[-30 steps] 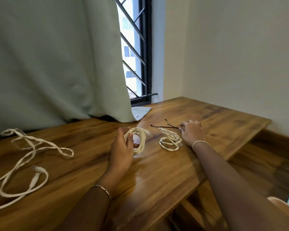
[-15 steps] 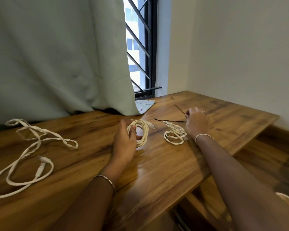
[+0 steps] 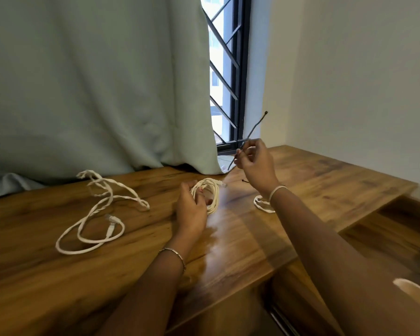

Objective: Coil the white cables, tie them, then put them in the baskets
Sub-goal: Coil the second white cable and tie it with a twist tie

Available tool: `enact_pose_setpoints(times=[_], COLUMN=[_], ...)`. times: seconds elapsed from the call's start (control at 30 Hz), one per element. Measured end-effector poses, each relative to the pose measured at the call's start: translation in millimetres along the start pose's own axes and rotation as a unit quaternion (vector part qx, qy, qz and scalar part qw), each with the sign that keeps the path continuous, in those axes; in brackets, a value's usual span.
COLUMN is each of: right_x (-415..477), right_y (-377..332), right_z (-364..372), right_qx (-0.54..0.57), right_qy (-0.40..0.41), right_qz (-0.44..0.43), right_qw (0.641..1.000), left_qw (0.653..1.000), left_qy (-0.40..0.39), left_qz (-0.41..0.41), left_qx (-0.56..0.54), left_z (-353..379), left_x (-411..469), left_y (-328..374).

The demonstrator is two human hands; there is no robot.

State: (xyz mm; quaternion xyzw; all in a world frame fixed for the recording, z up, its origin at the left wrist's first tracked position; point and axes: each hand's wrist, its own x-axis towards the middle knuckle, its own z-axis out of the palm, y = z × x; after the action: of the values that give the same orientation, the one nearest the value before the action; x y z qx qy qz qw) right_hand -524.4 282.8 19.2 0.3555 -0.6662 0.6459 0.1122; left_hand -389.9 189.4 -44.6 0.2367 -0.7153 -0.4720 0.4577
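Black and thin, a tie (image 3: 255,129) is rising off the desk (image 3: 325,180), pinched in the right hand (image 3: 257,163); the left hand (image 3: 190,209) is still gripping the white coil (image 3: 214,190) mid-desk, so tying is probably coming next.

1 view only: the wide-angle head camera looks forward and down across the wooden table (image 3: 58,287) toward its far edge, the curtain (image 3: 95,81) and the window (image 3: 224,57). It sits close, with the left hand (image 3: 190,209) and right hand (image 3: 257,163) mid-view.

White cables (image 3: 205,196); brown woodgrain table (image 3: 325,190); black tie (image 3: 254,128).
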Motion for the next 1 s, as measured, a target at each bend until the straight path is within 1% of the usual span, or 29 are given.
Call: enact_pose_setpoints(times=[0.07,0.13,0.27,0.33,0.43,0.53,0.73,0.83,1.0], right_x=[-12,-19,-32,-39,-51,-67,-99,-116,-141], right_y=[-12,-26,-61,-77,-92,-101,-117,-123,-126], right_z=[14,27,51,65,91,122,165,184,220], right_qx=[0.034,0.041,0.073,0.074,0.046,0.012,-0.02,-0.053,-0.127], right_qy=[-0.028,-0.052,-0.1,-0.143,-0.212,-0.251,-0.237,-0.218,-0.195], right_qz=[0.002,-0.004,-0.023,-0.027,-0.057,-0.094,-0.155,-0.21,-0.282], right_qw=[0.999,0.998,0.992,0.987,0.974,0.963,0.959,0.952,0.931], left_qw=[1.0,0.999,0.997,0.997,0.997,0.997,0.985,0.979,0.976], left_qy=[0.012,0.021,0.036,0.039,0.033,0.052,0.122,0.136,0.135], left_qz=[-0.024,-0.039,-0.053,-0.037,-0.009,0.01,0.0,-0.007,0.016], left_qx=[-0.002,0.006,0.034,0.052,0.065,0.064,0.126,0.154,0.171], left_z=[-13,-27,-63,-82,-110,-141,-204,-229,-265], left_x=[1,3,3,4,4,5,6,5,-2], left_y=[-5,-9,-10,-10,-7,-8,-12,-17,-27])
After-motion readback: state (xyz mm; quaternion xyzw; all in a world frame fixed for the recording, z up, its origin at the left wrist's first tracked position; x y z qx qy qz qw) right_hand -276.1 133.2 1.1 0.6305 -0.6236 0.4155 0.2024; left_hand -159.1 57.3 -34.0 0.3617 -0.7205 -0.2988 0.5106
